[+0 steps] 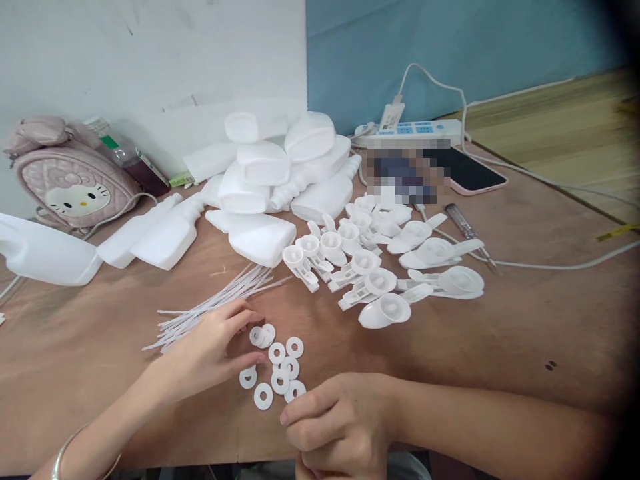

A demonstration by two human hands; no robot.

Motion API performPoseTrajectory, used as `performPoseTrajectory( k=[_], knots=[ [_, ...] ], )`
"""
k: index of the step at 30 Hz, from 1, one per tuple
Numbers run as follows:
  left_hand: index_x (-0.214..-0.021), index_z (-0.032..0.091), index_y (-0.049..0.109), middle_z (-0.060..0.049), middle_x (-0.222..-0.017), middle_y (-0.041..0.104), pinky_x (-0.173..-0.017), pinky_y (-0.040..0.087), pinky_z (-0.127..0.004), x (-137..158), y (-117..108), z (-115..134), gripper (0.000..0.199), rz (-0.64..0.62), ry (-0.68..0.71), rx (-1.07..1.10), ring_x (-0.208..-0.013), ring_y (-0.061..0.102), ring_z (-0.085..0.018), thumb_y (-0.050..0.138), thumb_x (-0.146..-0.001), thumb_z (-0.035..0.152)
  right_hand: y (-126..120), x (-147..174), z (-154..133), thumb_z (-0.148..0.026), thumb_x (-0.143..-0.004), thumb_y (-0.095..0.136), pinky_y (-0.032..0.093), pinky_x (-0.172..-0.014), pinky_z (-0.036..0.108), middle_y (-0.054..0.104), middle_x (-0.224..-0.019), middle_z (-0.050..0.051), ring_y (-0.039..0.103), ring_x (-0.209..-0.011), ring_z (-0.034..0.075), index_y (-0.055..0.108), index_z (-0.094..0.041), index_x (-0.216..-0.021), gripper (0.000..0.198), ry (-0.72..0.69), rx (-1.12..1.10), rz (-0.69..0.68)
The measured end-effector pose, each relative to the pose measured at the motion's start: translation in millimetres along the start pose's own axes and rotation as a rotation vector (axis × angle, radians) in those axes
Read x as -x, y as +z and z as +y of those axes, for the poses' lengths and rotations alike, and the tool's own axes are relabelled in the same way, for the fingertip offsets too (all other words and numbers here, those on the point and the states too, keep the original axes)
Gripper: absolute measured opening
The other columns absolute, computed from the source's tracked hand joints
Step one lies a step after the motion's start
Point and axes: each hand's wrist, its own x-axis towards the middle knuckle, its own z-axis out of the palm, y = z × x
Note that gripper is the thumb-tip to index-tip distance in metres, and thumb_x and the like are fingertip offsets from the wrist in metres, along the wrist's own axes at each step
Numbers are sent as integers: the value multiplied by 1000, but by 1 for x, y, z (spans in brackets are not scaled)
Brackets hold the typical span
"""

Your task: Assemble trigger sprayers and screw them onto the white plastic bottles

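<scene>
My left hand [215, 350] reaches over the table with thumb and fingers apart, beside a loose cluster of flat white ring washers [277, 353]. Its thumb tip comes close to one washer, and I see nothing held. Under and behind that hand lies a bundle of thin white plastic tubes [215, 303]. My right hand [340, 423] is closed at the near side of the washers, fingers curled and pressed together. What it holds, if anything, is hidden. Several white sprayer-head parts [380, 283] with round cups lie beyond it.
White plastic bottles [260, 237] are piled at the back, with more at left. A pink bag [75, 177] and a bottle of dark liquid [137, 163] stand against the wall. A phone [477, 173], power strip [425, 130], screwdriver [463, 223] and white cable [560, 267] occupy the right.
</scene>
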Motion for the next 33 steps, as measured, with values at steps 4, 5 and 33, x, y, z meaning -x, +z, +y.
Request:
performPoseTrajectory(
  k=[4,5,33],
  knots=[
    [-109,19,54,-7,-94,54,-67,48,-30,2,11,13,32,102,-63,-30,-75,55,-17,54,-80,31,2,1,-1,-14,-66,55,49,-80,21,40,-48,-5,49,-58,9,51,-19,-48,19,-3,3,28],
    [-110,19,54,-7,-95,54,-67,48,-29,1,13,14,31,112,-55,-28,-76,56,-16,53,-81,30,2,1,-1,-14,-65,55,49,-80,22,39,-49,-5,49,-58,9,50,-19,-48,18,-3,6,37],
    [-112,27,57,-5,-93,52,-68,44,-22,-11,-11,5,31,-185,170,-72,-78,53,-12,42,-87,15,2,1,-1,-9,-61,55,49,-79,23,43,-48,-4,49,-57,10,50,-17,-45,18,9,-24,53]
  ],
)
